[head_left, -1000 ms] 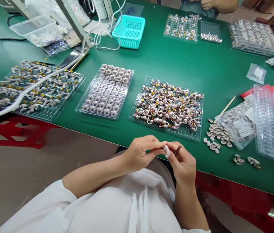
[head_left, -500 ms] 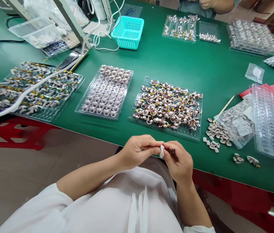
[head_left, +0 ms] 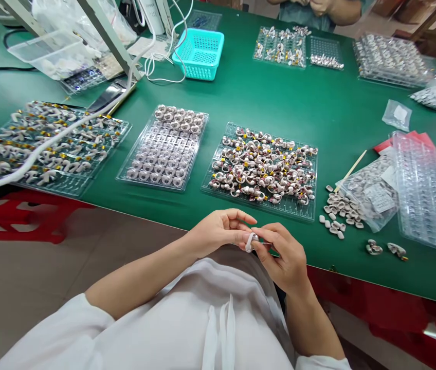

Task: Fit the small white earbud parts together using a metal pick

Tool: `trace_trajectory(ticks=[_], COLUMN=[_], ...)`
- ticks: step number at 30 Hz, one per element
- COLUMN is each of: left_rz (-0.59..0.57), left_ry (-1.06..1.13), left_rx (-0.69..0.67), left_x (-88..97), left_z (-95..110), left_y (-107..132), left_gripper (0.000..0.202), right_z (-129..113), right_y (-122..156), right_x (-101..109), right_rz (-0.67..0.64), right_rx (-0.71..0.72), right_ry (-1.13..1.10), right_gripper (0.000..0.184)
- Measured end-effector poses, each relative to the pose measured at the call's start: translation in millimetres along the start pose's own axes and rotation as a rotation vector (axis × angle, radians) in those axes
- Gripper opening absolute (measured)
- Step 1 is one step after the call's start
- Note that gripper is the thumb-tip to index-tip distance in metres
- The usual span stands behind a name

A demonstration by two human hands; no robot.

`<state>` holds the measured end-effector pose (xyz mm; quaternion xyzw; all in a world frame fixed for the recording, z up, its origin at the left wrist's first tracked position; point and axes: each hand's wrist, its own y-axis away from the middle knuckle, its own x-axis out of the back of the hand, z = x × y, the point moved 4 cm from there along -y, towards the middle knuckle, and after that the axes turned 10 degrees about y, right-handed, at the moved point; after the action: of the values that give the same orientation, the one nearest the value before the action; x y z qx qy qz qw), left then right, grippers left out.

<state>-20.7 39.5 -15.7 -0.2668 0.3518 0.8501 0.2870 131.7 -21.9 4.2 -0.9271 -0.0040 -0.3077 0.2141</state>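
Note:
My left hand [head_left: 218, 231] and my right hand [head_left: 283, 254] meet at the near edge of the green table [head_left: 279, 103], over my lap. Together they pinch a small white earpiece part [head_left: 249, 241] between the fingertips. My right hand also grips a thin dark tool [head_left: 267, 243] that pokes out beside the part. Straight ahead lies a clear tray [head_left: 261, 172] heaped with small white and metal earpiece parts. A little pile of loose white shells [head_left: 337, 213] sits to the right of that tray.
A half-filled clear tray [head_left: 164, 149] and a tray of white parts with yellow tags [head_left: 48, 144] lie to the left. Stacked empty trays [head_left: 430, 190], bags of parts and a wooden stick [head_left: 351, 169] lie right. A teal basket [head_left: 198, 51] and another person's hands [head_left: 318, 6] are far.
Both hands have drifted slightly left and toward me with the white part still pinched between them. The part has been turned in the fingers, and less of the dark tool shows.

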Motion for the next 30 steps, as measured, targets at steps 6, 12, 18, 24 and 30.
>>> trace_trajectory(ticks=[6,12,18,24,30], left_rz=[-0.030,-0.046,-0.022,-0.015,-0.088], left_ry=[0.038,0.025,-0.089,-0.168,-0.397], left_rx=[0.047,0.087,0.193,0.082,-0.366], left_x=[0.2,2.1,-4.3,-11.8,-16.4], left_z=[-3.5,-2.0,9.9,13.5,12.0], left_y=[-1.0,-0.3,4.7,5.4,7.8], left_gripper=[0.039,0.038,0.043,0.049,0.073], right_z=[-7.9,-8.4,-6.1,-2.7,10.2], right_y=[0.3,0.0,-1.5,0.5,17.3], right_x=[-1.8,-2.5,-2.3,-1.0,-18.6], right_rz=[0.107,0.050,-0.131,-0.061,0.051], right_rx=[0.073,0.046,0.046,-0.067,-0.342], right_ry=[0.060,-0.012,0.013,-0.127,-0.499], right_gripper=[0.030,0.028,0.031,0.030,0.024])
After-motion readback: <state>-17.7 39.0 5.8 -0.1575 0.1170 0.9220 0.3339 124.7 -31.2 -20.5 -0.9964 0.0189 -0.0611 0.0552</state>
